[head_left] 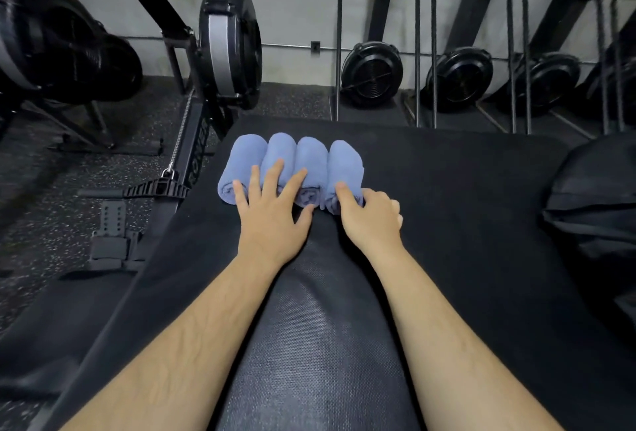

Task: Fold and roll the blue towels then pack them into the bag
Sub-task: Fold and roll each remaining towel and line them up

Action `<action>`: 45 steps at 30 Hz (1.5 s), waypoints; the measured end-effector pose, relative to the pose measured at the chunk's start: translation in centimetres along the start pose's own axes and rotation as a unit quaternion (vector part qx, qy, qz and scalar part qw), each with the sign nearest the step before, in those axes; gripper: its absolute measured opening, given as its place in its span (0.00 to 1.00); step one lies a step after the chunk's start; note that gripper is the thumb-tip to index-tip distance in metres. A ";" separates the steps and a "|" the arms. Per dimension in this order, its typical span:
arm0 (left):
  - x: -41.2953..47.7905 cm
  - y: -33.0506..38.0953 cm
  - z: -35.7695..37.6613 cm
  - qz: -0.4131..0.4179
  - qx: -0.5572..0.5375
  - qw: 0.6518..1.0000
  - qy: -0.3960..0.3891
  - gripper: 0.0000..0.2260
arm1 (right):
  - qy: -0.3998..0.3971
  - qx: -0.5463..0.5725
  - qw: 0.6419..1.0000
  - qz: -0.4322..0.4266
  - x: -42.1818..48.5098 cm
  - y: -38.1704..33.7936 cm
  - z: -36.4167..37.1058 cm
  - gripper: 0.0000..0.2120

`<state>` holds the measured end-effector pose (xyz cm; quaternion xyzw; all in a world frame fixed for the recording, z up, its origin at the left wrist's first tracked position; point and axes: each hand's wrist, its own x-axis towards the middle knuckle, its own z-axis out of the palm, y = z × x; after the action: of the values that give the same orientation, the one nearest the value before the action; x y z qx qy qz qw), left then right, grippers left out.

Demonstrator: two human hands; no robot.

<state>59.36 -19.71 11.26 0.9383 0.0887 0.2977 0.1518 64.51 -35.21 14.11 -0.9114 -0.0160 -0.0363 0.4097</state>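
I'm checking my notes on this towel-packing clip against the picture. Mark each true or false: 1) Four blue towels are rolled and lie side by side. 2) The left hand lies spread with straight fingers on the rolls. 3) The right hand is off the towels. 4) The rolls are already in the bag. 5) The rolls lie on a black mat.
1) True: four rolled towels lie in a row, touching.
2) True: the left hand rests flat across the three left rolls.
3) False: the right hand grips the near end of the rightmost roll.
4) False: the dark bag sits apart, at the right edge.
5) True: they lie on the black mat.
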 end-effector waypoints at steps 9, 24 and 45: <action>-0.1 0.2 -0.4 -0.005 0.009 1.000 -0.019 0.26 | 0.041 0.007 0.999 -0.030 -1.1 0.2 0.3 0.26; -6.2 3.6 -6.3 -0.004 -0.089 0.996 -0.032 0.14 | 0.049 0.063 0.991 -0.109 -9.5 -0.4 -2.2 0.14; -35.3 -12.6 -30.3 -0.339 -0.256 0.897 0.119 0.10 | -0.360 0.026 0.886 -0.290 -42.5 -15.9 11.5 0.15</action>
<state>12.14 -9.96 11.80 0.7377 0.3398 0.3501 0.4666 21.82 -16.01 14.97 -0.8054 -0.4270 0.1774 0.3710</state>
